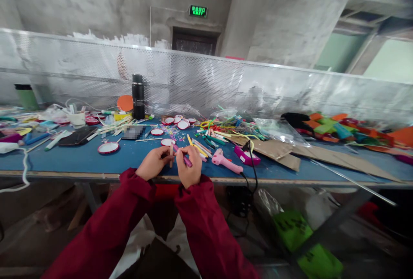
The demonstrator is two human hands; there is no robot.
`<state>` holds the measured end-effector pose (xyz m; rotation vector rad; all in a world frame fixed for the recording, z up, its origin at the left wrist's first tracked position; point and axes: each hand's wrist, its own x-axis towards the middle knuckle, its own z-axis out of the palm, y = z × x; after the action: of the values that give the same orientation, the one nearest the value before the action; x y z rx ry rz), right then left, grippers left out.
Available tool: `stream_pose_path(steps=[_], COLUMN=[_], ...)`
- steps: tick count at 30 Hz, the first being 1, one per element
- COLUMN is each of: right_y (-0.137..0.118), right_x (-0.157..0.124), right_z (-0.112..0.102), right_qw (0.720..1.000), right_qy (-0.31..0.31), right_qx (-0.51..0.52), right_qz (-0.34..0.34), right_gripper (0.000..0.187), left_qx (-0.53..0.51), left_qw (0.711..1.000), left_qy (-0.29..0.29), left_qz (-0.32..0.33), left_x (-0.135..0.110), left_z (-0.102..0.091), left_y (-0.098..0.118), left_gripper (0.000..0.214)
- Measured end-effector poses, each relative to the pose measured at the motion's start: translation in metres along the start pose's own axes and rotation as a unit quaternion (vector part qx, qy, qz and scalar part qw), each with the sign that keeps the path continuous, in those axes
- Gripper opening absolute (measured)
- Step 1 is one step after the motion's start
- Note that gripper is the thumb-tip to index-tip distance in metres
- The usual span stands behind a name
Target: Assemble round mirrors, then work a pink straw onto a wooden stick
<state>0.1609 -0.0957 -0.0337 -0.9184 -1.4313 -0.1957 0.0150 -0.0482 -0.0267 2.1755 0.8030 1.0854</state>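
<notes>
My left hand (154, 162) pinches a short pale wooden stick (171, 155), held upright above the near edge of the blue table (129, 156). My right hand (189, 165) is closed around a pink marker-like stick (186, 159), its end close to the wooden stick. Both arms wear dark red sleeves. A pink glue gun (226, 161) lies just right of my right hand, its black cord running off the table edge. Loose coloured sticks (201, 147) lie just beyond my hands.
Round red-rimmed discs (108, 147) are scattered across the table. A black flask (138, 96) stands at the back by the perforated metal screen (226, 81). A black phone (77, 136) lies left, cardboard sheets (290, 152) and coloured foam pieces (335, 129) right. Green bags (309, 244) sit beneath.
</notes>
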Motion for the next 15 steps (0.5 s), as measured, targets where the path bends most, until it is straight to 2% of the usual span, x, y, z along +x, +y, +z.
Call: stream_pose_path(steps=[15], right_y=[0.0017], right_x=[-0.0010], right_z=[0.0005], right_qw=[1.000], right_qy=[0.011], right_qx=[-0.003], right_qz=[0.006], right_gripper=[0.016], left_qx=[0.003], left_qw=[1.000], left_qy=[0.008], left_qz=[-0.003], left_x=[0.0007], left_z=[0.0011], left_y=[-0.0028], left_gripper=[0.016])
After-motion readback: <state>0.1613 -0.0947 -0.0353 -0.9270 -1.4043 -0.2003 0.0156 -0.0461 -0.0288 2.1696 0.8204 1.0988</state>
